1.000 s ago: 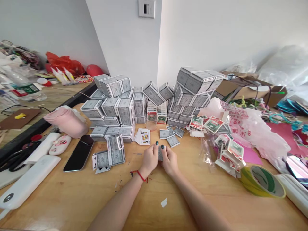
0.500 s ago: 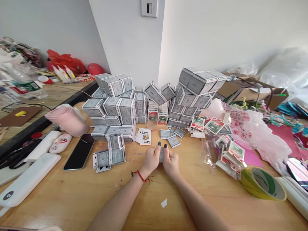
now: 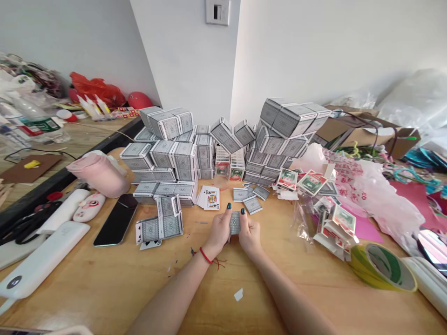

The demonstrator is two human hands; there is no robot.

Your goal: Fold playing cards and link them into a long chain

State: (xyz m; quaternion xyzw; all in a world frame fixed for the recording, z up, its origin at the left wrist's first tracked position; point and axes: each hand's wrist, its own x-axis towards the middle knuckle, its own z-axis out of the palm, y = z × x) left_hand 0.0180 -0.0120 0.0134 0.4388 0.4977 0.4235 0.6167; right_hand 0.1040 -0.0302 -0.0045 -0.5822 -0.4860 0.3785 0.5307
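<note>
My left hand and my right hand are pressed together around a small grey-patterned playing card piece, held upright just above the wooden table. Both hands are closed on it, thumbs up at its top edge. A fanned pile of face-up cards lies just beyond my hands. A few folded grey card pieces lie to its right. A half-built card cube sits to the left of my hands. Behind stands a wall of stacked card cubes.
A black phone, white cases and a pink roll lie on the left. Red and green card boxes and plastic bags crowd the right, with a yellow-green tape roll near the edge.
My hands have lifted the card piece slightly and turned it more upright, so more of its patterned face shows between my thumbs. Nothing else moved.
</note>
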